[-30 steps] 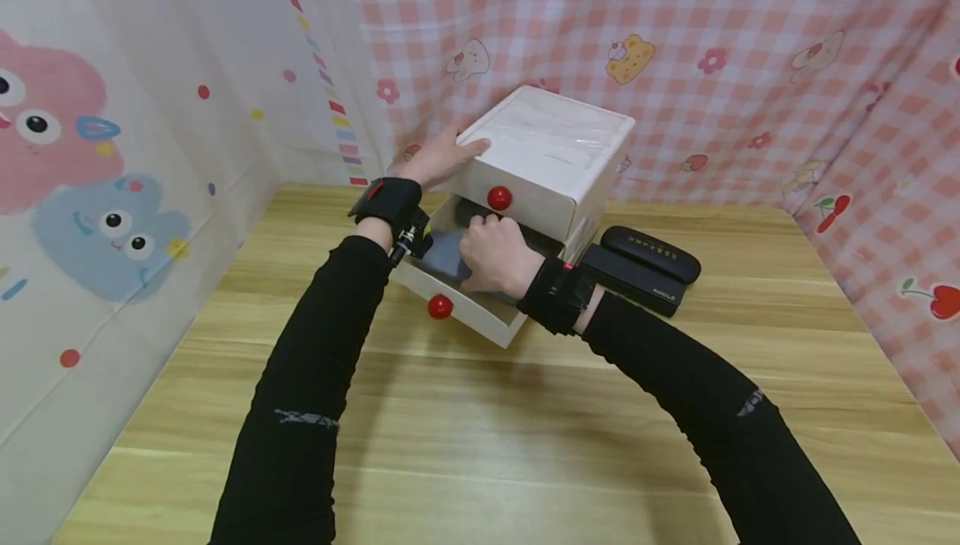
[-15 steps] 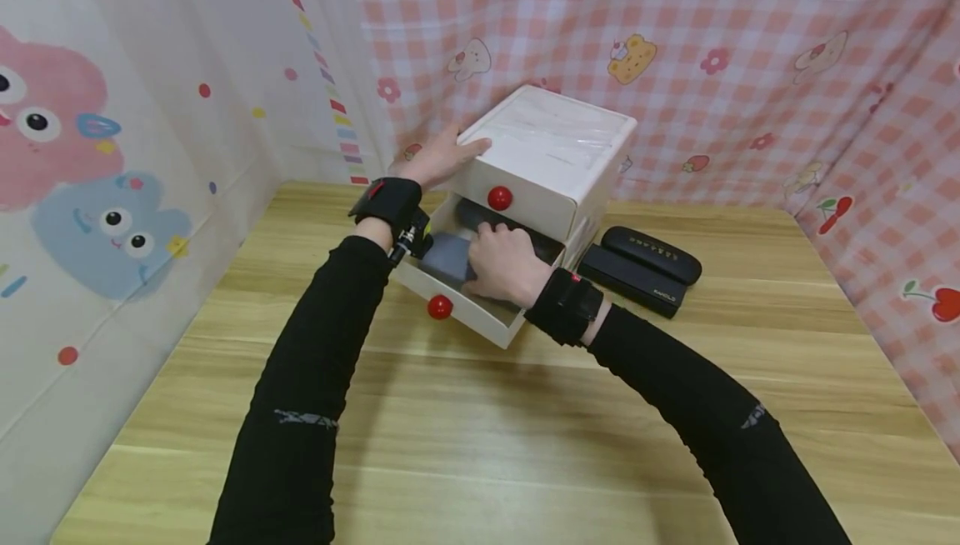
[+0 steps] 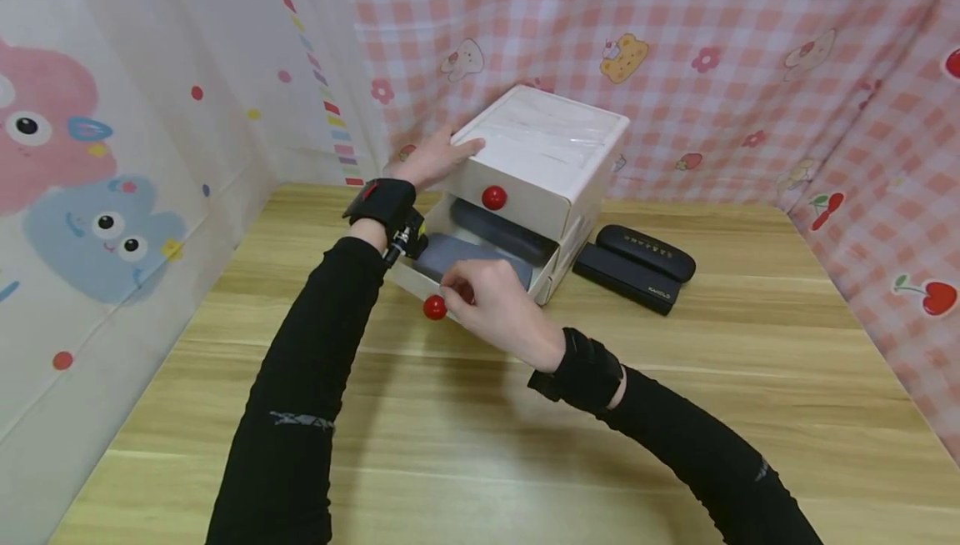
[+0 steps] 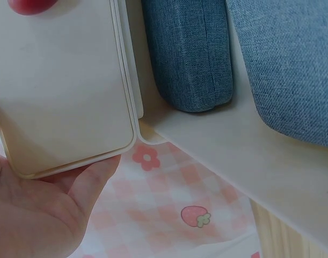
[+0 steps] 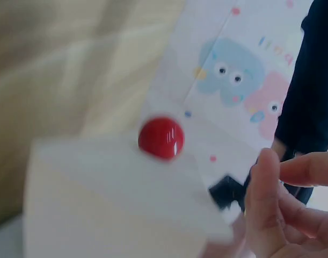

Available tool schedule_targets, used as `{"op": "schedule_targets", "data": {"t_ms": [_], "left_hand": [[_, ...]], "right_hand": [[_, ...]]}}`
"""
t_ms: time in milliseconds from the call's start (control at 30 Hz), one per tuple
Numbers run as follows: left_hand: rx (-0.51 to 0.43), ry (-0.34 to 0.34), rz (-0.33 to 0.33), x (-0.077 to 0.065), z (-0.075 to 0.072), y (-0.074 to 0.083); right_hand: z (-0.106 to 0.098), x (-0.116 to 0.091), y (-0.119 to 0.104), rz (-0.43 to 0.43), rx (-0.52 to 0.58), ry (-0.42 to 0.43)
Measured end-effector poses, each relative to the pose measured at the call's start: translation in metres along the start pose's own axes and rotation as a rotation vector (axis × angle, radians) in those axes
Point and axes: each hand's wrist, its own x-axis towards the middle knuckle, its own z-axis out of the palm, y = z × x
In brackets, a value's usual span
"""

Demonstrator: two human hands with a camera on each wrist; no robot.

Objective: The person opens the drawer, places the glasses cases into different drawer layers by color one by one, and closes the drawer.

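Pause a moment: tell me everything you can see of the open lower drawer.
The lower drawer is an off-white, open-topped box with a smooth, plastic-looking finish and a round, glossy red knob on its front. It stands pulled out beneath the upper drawer of the white cabinet. Inside lie two blue-grey, fabric-looking cases, a front case and a rear case. The right hand covers part of its front, near the knob; whether it touches is unclear.

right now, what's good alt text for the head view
A person's left grip rests on the left edge of a white two-drawer box, while the right grip is near the open lower drawer, which holds two blue-grey cases. Two black cases lie beside the box.
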Motion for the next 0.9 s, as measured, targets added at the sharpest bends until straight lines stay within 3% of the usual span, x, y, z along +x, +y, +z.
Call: {"op": "schedule_targets", "data": {"t_ms": [200, 400, 600, 767, 900], "left_hand": [[-0.01, 0.003, -0.002, -0.001, 0.0, 0.001], [-0.014, 0.006, -0.004, -0.001, 0.001, 0.001], [-0.038, 0.002, 0.009, -0.002, 0.0, 0.0], [-0.031, 0.006, 0.018, -0.001, 0.0, 0.0], [-0.044, -0.002, 0.018, -0.001, 0.001, 0.0]], "right_hand": [[0.029, -0.024, -0.005, 0.068, 0.073, -0.012], [0.055, -0.033, 0.0, 0.245, 0.196, -0.067], [0.075, -0.034, 0.01, 0.513, 0.643, -0.134], [0.09, -0.027, 0.015, 0.635, 0.979, -0.056], [0.095, -0.023, 0.015, 0.7, 1.169, 0.0]]}}
